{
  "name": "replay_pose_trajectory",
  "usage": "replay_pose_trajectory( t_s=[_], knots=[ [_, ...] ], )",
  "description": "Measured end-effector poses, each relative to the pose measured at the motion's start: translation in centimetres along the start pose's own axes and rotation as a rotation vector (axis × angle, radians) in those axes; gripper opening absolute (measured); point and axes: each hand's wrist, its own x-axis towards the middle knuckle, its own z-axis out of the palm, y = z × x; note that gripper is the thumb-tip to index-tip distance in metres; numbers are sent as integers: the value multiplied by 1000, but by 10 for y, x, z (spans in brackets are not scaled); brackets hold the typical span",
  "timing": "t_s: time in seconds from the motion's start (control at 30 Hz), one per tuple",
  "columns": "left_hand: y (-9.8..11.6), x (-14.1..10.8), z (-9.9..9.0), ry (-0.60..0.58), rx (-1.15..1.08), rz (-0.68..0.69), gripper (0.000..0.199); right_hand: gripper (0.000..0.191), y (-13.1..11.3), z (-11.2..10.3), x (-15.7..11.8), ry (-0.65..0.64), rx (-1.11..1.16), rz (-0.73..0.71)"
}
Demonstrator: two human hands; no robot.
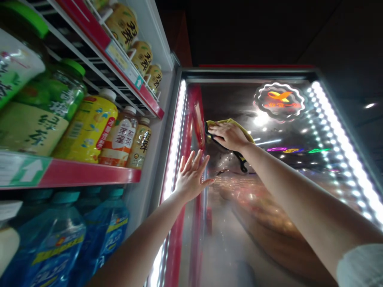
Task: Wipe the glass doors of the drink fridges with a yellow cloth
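Observation:
A glass door [227, 239] with a lit frame stands in front of me. Against the glass, in its upper part, my right hand [229, 135] holds a yellow cloth [230, 120] with a dark edge, its fingers laid over the fabric. A dark strip hangs below that hand; whether it is cloth or reflection I cannot tell. Lower and to the left, my left hand [193, 175] is open, with fingers spread and nothing in it. It is at the left side of the door, near the bright light strip [175, 159]; contact with the surface is unclear.
Shelves of drinks stand on the left: green tea bottles [36, 119], a yellow bottle [89, 123], small bottles [121, 24] above and blue bottles [56, 243] below. A red shelf edge [89, 173] juts toward the door. A round sign [279, 101] shows in the glass.

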Motion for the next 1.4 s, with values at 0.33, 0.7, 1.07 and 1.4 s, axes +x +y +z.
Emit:
replay_pose_trajectory(
  t_s=[0.33,0.7,1.07,1.4],
  knots=[
    [4,-4,-2,-13,-9,-33,86,41,-57,32,74,48,24,93],
    [7,-5,-3,-7,-21,-40,82,21,-73,39,89,244,55,270],
    [9,-6,-3,4,-67,-51,79,16,-81,39,87,170,120,185],
    [12,-11,-9,24,-131,-65,78,39,-79,37,78,15,105,138]
  ],
)
